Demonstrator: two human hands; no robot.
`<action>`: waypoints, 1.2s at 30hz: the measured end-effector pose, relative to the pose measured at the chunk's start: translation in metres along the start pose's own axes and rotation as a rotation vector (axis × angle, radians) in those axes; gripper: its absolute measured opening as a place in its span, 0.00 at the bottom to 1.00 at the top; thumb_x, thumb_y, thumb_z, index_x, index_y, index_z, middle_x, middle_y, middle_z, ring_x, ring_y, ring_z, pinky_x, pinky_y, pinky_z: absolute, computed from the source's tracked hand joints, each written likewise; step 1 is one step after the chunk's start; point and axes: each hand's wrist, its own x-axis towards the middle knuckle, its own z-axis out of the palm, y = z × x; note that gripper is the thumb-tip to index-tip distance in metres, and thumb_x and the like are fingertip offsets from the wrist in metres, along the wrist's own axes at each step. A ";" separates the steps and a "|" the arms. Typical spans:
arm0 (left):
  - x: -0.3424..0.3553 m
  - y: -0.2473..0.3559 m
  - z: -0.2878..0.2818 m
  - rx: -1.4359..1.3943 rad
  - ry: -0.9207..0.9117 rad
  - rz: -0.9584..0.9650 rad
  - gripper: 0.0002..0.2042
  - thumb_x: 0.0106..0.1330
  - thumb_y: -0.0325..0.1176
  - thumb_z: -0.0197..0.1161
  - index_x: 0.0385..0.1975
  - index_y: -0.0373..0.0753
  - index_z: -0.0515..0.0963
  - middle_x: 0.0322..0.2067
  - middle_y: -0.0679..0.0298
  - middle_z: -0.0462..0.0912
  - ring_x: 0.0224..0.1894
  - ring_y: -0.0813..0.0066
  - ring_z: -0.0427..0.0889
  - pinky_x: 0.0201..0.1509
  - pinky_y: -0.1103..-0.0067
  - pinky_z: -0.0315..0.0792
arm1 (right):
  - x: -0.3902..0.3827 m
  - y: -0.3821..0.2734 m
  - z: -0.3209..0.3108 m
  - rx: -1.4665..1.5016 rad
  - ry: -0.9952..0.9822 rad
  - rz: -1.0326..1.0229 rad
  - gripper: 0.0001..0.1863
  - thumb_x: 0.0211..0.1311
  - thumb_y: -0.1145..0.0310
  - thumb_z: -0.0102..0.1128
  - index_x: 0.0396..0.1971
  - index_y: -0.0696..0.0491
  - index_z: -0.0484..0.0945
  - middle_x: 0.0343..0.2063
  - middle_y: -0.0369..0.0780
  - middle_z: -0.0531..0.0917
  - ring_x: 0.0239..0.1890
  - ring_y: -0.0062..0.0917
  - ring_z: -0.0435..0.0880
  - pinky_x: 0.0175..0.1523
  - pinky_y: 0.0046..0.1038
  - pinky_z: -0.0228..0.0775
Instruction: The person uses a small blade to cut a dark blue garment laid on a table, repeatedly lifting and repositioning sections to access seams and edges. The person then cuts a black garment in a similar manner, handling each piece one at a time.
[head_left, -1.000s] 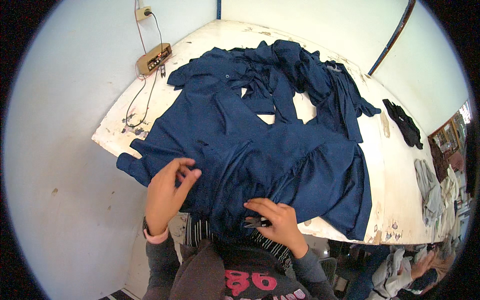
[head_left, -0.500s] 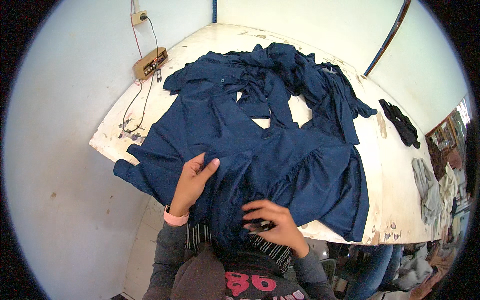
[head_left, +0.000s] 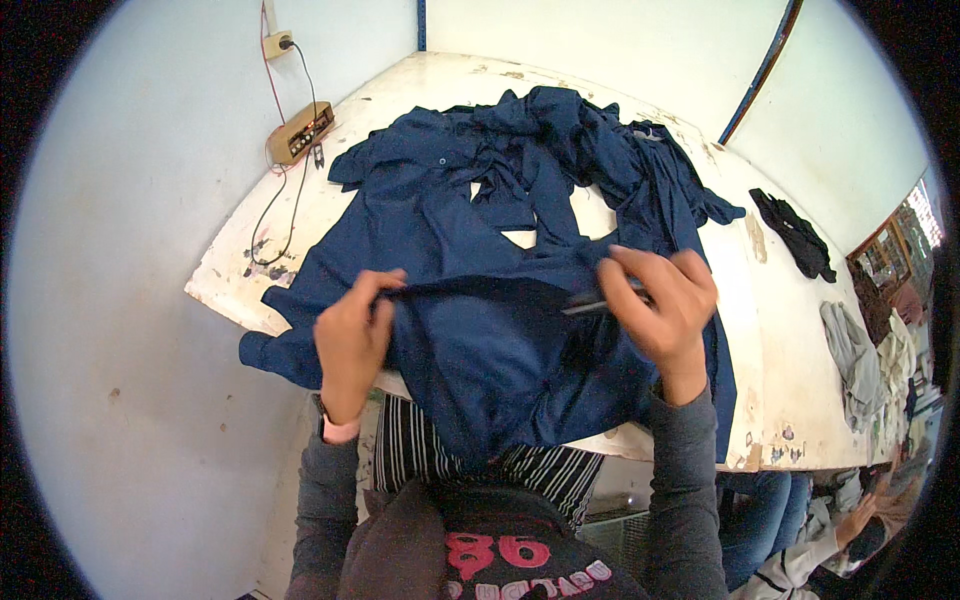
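Observation:
A navy blue garment (head_left: 490,380) lies partly on the white worktable, its near part lifted and hanging over the front edge. My left hand (head_left: 353,340) pinches the cloth at the left end of a raised fold. At the fold's right end my right hand (head_left: 662,305) grips the cloth, slightly blurred. Small thread snips (head_left: 585,308) are also in my right hand, with a thin metal tip pointing left and the rest mostly hidden by the fingers. Between the hands the fold is stretched nearly straight.
More navy garments (head_left: 560,125) are heaped behind. On the worktable (head_left: 735,330), black cloth (head_left: 793,232) and grey cloth (head_left: 850,355) lie to the right. A brown box with a cord (head_left: 302,133) stands against the left wall. Another person's jeans (head_left: 765,515) show at lower right.
My right hand has moved up and right from near my lap and now grips the cloth. My left hand has shifted slightly left. The near cloth has been raised and spread between them.

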 end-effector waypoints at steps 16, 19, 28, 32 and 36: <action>-0.004 -0.115 -0.065 0.065 0.590 -0.052 0.08 0.60 0.13 0.56 0.30 0.35 0.71 0.46 0.55 0.88 0.49 0.71 0.85 0.50 0.77 0.79 | -0.127 0.032 -0.057 -0.154 -0.004 0.371 0.10 0.50 0.74 0.68 0.34 0.60 0.85 0.20 0.38 0.82 0.16 0.25 0.67 0.27 0.28 0.59; 0.005 -0.105 -0.074 -0.026 0.595 -0.074 0.10 0.63 0.14 0.60 0.37 0.36 0.71 0.43 0.55 0.88 0.45 0.74 0.85 0.47 0.81 0.78 | -0.134 0.065 -0.075 -0.452 0.034 0.175 0.11 0.52 0.79 0.73 0.35 0.52 0.88 0.27 0.39 0.85 0.23 0.28 0.75 0.28 0.29 0.63; -0.002 -0.089 -0.090 -0.931 0.003 -0.423 0.19 0.65 0.22 0.70 0.50 0.41 0.68 0.34 0.60 0.88 0.34 0.83 0.83 0.38 0.89 0.73 | -0.183 0.174 -0.121 0.052 0.013 1.035 0.12 0.65 0.74 0.63 0.45 0.62 0.80 0.37 0.38 0.84 0.39 0.21 0.80 0.49 0.22 0.72; -0.006 -0.086 -0.060 -1.099 -0.093 -0.537 0.19 0.67 0.24 0.68 0.53 0.41 0.68 0.35 0.62 0.88 0.35 0.82 0.84 0.40 0.88 0.75 | -0.202 0.187 -0.081 -0.354 -0.165 1.133 0.22 0.59 0.62 0.69 0.50 0.59 0.81 0.40 0.48 0.88 0.42 0.39 0.89 0.47 0.34 0.78; -0.011 -0.043 -0.042 -1.167 -0.125 -0.612 0.20 0.69 0.25 0.66 0.57 0.39 0.68 0.33 0.68 0.86 0.34 0.86 0.83 0.37 0.90 0.72 | -0.182 0.146 -0.055 -0.696 -0.756 1.069 0.27 0.55 0.63 0.69 0.56 0.46 0.74 0.45 0.44 0.81 0.38 0.46 0.87 0.39 0.45 0.78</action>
